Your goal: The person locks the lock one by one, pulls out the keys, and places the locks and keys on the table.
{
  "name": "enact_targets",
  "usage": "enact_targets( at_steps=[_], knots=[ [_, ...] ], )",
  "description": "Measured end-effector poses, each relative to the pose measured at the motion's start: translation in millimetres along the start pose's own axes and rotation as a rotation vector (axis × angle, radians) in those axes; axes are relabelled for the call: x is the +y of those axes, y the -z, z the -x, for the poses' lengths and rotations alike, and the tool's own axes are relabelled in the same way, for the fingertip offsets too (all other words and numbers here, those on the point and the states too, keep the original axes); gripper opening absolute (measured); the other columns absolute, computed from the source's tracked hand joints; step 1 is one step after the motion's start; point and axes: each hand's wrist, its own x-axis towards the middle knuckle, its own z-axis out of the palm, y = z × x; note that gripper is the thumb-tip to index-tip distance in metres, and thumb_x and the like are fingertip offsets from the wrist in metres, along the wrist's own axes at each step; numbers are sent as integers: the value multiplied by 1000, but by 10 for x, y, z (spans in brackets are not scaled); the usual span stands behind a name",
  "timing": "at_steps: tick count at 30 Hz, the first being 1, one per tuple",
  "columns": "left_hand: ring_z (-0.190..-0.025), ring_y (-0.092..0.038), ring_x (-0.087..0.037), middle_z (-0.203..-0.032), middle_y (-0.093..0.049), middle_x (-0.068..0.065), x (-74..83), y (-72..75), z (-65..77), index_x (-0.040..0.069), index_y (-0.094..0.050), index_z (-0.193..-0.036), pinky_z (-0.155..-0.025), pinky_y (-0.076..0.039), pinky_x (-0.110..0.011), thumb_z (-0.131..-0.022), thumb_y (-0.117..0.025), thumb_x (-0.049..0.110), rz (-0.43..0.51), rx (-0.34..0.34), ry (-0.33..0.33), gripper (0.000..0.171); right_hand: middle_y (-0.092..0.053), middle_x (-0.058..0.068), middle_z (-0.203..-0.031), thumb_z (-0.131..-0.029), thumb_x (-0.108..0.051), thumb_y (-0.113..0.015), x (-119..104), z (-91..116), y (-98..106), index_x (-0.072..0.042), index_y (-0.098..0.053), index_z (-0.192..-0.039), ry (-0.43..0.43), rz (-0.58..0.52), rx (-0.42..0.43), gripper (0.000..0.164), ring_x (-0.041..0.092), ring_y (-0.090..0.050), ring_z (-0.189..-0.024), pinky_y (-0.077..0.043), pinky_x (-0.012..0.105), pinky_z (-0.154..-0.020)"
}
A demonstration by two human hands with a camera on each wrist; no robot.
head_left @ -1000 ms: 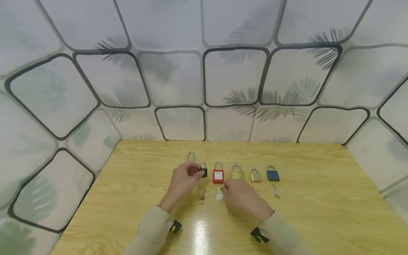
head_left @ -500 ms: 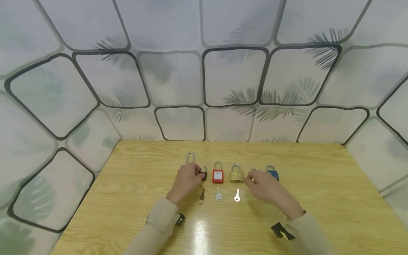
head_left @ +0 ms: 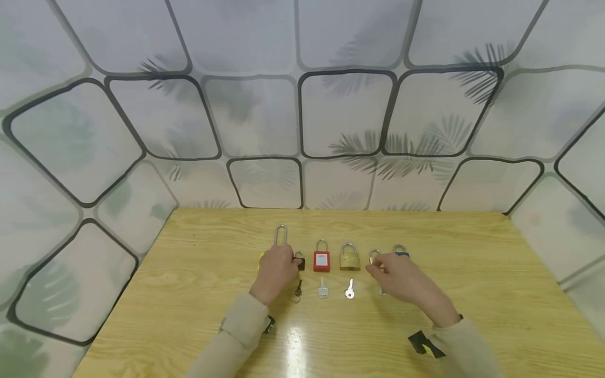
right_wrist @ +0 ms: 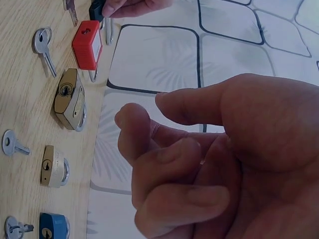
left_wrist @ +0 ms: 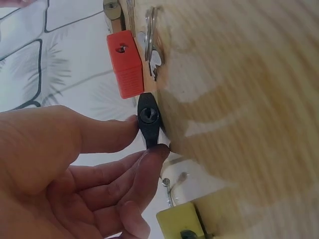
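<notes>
My left hand (head_left: pixel 276 270) pinches a small black padlock (left_wrist: pixel 148 119) between thumb and fingers, its keyhole facing the left wrist camera. Beside that hand is a yellow padlock (left_wrist: pixel 180 221) with a long shackle, mostly hidden in the head view. My right hand (head_left: pixel 402 281) hovers by the small brass padlock (right_wrist: pixel 52 167), fingers loosely bent, with nothing held. In the head view it partly covers that padlock and the blue padlock (right_wrist: pixel 55 226). A red padlock (head_left: pixel 321 261) and a larger brass padlock (head_left: pixel 350 260) stand between the hands.
Keys lie in front of the padlocks: a dark key on a ring (head_left: pixel 298 291), a silver key (head_left: pixel 323 289), another silver key (head_left: pixel 350 289) and one partly covered key (head_left: pixel 382 290). A patterned wall (head_left: pixel 264 184) rises behind the wooden table (head_left: pixel 189 325).
My right hand has moved right, from in front of the larger brass padlock to the small brass one, uncovering a key. My left hand has shifted slightly, bringing the black padlock a little nearer me.
</notes>
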Motion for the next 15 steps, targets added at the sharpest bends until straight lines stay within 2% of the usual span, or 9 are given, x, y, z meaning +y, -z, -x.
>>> enact_targets(
  at_steps=[3, 6, 12, 15],
  knots=[
    [-38, -35, -8, -46, -52, -1, 19, -7, 11, 2, -68, -62, -34, -32, -22, -84, -75, 16, -24, 27, -25, 27, -64, 5, -60, -98, -16, -55, 8, 4, 3, 2, -68, -96, -6, 3, 3, 22, 9, -44, -43, -42, 29, -44],
    [-39, -35, -9, -47, -53, -2, 43, -13, 27, 1, -68, -64, -34, -32, -22, -84, -75, 15, -29, 42, -34, 25, -60, 3, -57, -98, -17, -56, 15, 3, -12, 2, -68, -96, -26, -5, -11, 23, 8, -43, -42, -38, 26, -42],
    [-39, -38, -11, -47, -50, -1, 53, -15, 42, 3, -64, -61, -33, -36, -25, -84, -76, 17, -66, 63, -23, 29, -52, -1, -52, -98, -20, -57, 23, 3, -38, 0, -68, -92, -32, 4, -13, 23, 7, -41, -42, -34, 24, -41],
    [-40, -41, -11, -49, -54, -3, 18, 14, 48, 2, -63, -64, -33, -37, -26, -85, -74, 17, -42, 51, -6, 28, -49, -2, -52, -98, -19, -57, 35, 12, -32, -1, -68, -91, -37, 5, -10, 22, 8, -39, -42, -34, 25, -41]
  ],
)
